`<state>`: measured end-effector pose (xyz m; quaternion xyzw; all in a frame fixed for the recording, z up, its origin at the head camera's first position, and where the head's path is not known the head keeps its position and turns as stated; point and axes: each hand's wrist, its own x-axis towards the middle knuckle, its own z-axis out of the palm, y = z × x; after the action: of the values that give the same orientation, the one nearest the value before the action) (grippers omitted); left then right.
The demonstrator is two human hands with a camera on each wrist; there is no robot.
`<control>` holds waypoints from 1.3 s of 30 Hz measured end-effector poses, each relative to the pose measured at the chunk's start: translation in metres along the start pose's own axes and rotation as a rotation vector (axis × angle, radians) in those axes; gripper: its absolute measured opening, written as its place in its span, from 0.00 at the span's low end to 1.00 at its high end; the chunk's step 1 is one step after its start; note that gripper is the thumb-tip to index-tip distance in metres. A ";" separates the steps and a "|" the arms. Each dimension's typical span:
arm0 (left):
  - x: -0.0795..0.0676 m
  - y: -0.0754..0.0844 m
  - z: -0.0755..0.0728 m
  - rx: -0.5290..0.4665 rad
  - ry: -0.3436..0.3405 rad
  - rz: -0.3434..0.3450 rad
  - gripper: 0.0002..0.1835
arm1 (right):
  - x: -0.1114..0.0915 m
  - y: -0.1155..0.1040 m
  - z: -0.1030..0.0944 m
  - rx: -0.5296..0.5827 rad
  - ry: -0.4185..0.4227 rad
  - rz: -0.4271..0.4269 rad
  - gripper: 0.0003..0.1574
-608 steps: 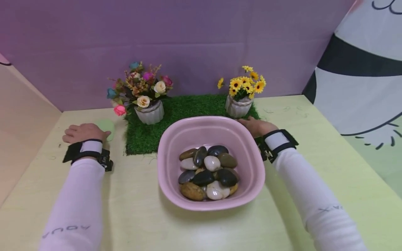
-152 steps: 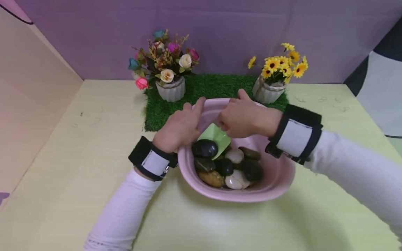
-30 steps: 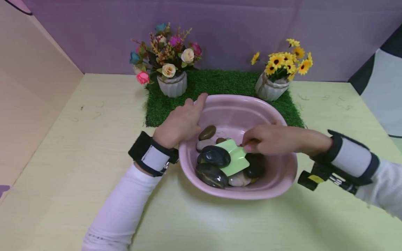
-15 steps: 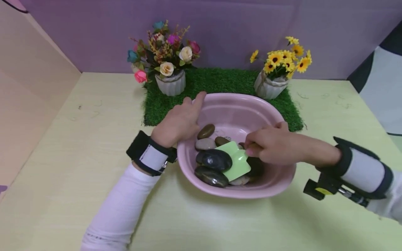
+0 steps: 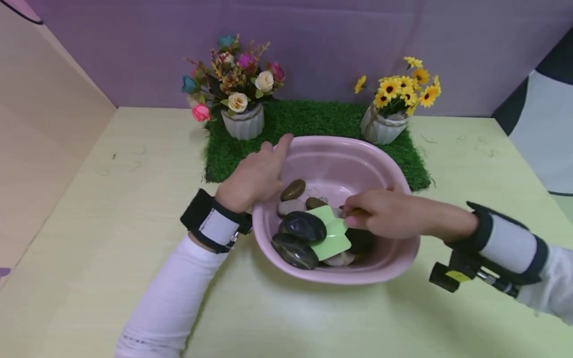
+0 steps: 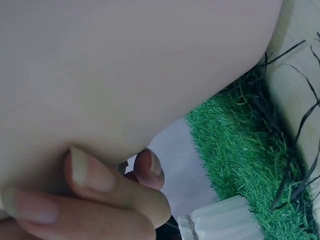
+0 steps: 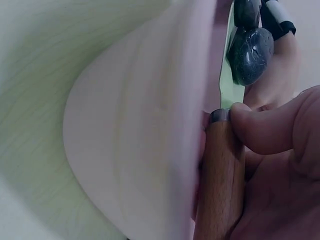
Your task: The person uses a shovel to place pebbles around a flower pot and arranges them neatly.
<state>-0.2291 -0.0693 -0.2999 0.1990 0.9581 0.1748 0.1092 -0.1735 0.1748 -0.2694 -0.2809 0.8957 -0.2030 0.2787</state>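
In the head view, my right hand [image 5: 389, 214] grips a small shovel inside the pink basin [image 5: 349, 143]. Its pale green blade [image 5: 333, 237] has two dark stones on its left part, a black one [image 5: 303, 226] and a brownish-black one [image 5: 295, 250]. The right wrist view shows the wooden handle [image 7: 220, 175] held in my fingers, with my thumb against the metal collar. My left hand [image 5: 252, 179] holds the basin's left rim; its curled fingers [image 6: 100, 200] show in the left wrist view. Other stones [image 5: 293, 190] lie in the basin around the blade.
Behind the basin lies a green grass mat [image 5: 313, 117]. On it stand a pot of mixed flowers [image 5: 243, 122] at the left and a pot of yellow flowers [image 5: 385, 124] at the right. A purple wall [image 5: 322, 44] closes off the table's far side.
Since five seconds ago, my right hand has moved right and nearer, and two dark stones now sit on the blade. Over the last half second the shovel shifted slightly left. My left hand kept to the rim.
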 end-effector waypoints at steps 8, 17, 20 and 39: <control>0.000 0.001 0.000 0.001 0.000 0.003 0.43 | -0.001 0.005 -0.003 0.018 0.002 0.056 0.11; 0.001 0.001 0.001 -0.010 -0.005 -0.004 0.43 | -0.002 0.005 -0.001 -0.081 0.085 0.082 0.08; 0.001 0.001 0.000 -0.004 -0.004 -0.006 0.43 | -0.004 0.000 0.005 -0.203 0.174 0.078 0.07; 0.001 0.000 0.001 -0.005 -0.009 -0.013 0.44 | -0.009 -0.007 0.017 -0.133 0.152 0.149 0.09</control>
<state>-0.2298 -0.0690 -0.3008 0.1932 0.9584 0.1756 0.1152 -0.1539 0.1721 -0.2755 -0.2153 0.9441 -0.1428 0.2049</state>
